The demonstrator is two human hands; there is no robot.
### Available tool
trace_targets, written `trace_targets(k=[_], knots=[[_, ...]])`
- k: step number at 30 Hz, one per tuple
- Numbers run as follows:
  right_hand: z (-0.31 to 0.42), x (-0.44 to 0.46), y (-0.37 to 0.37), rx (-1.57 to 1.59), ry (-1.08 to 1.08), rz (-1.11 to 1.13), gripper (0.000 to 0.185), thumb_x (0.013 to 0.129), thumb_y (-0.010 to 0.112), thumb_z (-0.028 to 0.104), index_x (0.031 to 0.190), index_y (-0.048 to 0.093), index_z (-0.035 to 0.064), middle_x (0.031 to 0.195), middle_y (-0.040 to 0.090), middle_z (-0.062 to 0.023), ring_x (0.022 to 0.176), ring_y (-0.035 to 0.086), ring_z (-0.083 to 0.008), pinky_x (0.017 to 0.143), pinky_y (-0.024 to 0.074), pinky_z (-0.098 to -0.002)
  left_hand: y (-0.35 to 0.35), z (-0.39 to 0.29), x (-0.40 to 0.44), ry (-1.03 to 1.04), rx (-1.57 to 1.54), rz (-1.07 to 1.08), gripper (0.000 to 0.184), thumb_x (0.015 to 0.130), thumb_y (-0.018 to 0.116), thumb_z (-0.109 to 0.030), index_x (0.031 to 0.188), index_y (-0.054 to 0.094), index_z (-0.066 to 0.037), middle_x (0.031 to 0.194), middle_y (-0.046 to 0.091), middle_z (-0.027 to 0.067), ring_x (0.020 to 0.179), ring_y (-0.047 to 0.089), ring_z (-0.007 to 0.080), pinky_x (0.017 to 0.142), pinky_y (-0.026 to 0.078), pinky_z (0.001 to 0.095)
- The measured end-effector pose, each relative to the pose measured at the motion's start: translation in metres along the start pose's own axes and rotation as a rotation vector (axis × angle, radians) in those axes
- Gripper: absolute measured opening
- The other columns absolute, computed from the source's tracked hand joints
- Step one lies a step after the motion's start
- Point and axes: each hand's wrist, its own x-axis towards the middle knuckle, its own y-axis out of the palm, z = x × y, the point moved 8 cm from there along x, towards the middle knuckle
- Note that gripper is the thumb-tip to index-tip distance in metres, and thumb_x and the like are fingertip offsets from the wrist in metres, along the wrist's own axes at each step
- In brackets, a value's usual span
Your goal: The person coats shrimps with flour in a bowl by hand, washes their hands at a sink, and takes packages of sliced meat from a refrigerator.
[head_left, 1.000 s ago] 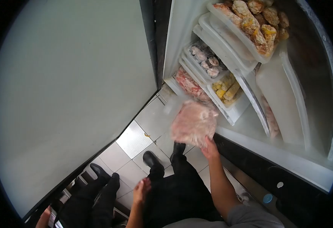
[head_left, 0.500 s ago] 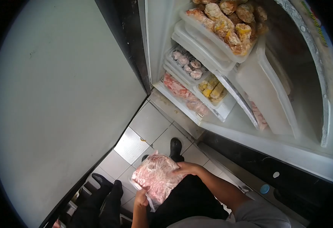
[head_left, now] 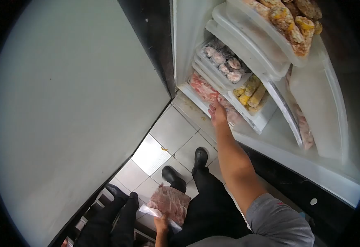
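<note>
My left hand (head_left: 161, 223) is closed on the whitish plastic end of a flat bag of frozen meat (head_left: 170, 202), which hangs low in front of my legs. The visible side of the bag is reddish brown. My right hand (head_left: 217, 113) reaches into the open freezer with its fingers apart. It is at the front edge of the lowest shelf, beside a clear bag of pink meat (head_left: 203, 87); whether the fingertips touch that bag I cannot tell. Just above it stands a tray of yellow pieces (head_left: 250, 94), next to a tub of dark-wrapped rolls (head_left: 225, 61).
Higher up are stacked clear tubs (head_left: 250, 39) and a heap of frosted, wrapped food (head_left: 289, 20). A large grey panel (head_left: 77, 103) fills the left side. Another person's dark-clad legs (head_left: 120, 220) are close by on the tiled floor (head_left: 173, 127).
My right hand has left the held bag and stretched forward to the freezer's lowest shelf. The bag now hangs from my left hand alone and shows a darker side. The view has shifted slightly.
</note>
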Motion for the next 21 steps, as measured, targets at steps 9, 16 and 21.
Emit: trace_targets(k=[9, 16, 21], knots=[[0.05, 0.025, 0.019, 0.198, -0.157, -0.076, 0.033, 0.092, 0.065, 0.028, 0.121, 0.056, 0.0162, 0.109, 0.066, -0.001, 0.102, 0.063, -0.0176, 0.087, 0.0513, -0.039, 0.009, -0.007, -0.005, 0.003, 0.076, 0.036, 0.039, 0.078, 0.067, -0.002, 0.115, 0.056, -0.001, 0.106, 0.06, 0.0041, 0.097, 0.058, 0.019, 0.087, 0.045, 0.0326], [0.057, 0.021, 0.012, 0.324, -0.163, -0.016, 0.024, 0.094, 0.057, 0.008, 0.118, 0.058, 0.0118, 0.109, 0.064, -0.0031, 0.092, 0.064, -0.0172, 0.075, 0.0558, -0.0321, 0.014, -0.014, -0.005, 0.095, 0.043, 0.061, 0.041, 0.078, 0.063, 0.004, 0.119, 0.056, 0.004, 0.11, 0.061, 0.0091, 0.097, 0.059, 0.0215, 0.086, 0.047, 0.033], [0.027, -0.038, 0.0, 0.268, -0.143, 0.128, 0.023, 0.092, 0.06, 0.011, 0.116, 0.06, 0.0116, 0.095, 0.062, -0.0002, 0.075, 0.06, -0.0123, 0.061, 0.0513, -0.0244, 0.01, 0.0, 0.001, 0.102, 0.065, 0.097, 0.042, 0.08, 0.06, 0.0, 0.121, 0.053, 0.003, 0.113, 0.06, 0.0087, 0.101, 0.058, 0.0213, 0.089, 0.046, 0.0341]])
